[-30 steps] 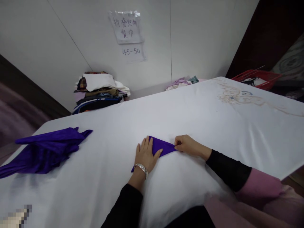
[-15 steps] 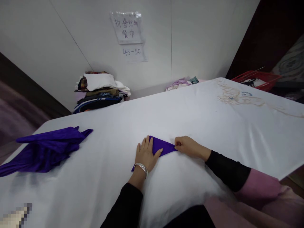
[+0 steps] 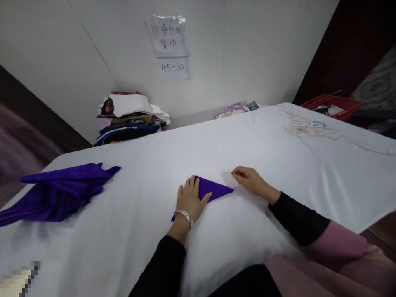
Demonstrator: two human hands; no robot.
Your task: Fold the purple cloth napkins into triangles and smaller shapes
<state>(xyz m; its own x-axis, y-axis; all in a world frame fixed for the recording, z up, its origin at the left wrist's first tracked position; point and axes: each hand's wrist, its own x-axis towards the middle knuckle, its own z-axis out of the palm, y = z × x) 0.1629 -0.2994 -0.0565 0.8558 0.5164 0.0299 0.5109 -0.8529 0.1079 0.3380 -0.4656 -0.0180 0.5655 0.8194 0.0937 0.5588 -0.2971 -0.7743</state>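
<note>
A small purple cloth point(image 3: 214, 190), folded into a triangle, lies on the white tablecloth point(image 3: 235, 144) near me. My left hand point(image 3: 190, 199) rests flat on its left part, fingers spread, a silver bracelet on the wrist. My right hand point(image 3: 250, 180) hovers just right of the triangle's tip, off the cloth, fingers loosely curled with nothing in them.
A heap of loose purple cloth point(image 3: 58, 189) lies at the table's left edge. A stack of folded fabrics point(image 3: 130, 117) stands at the back left by the wall, more fabric point(image 3: 235, 109) at the back middle, a red basket point(image 3: 332, 106) at the far right.
My right hand has let go of the triangle's right tip and lifted slightly up and to the right. The left hand stays pressed on the cloth.
</note>
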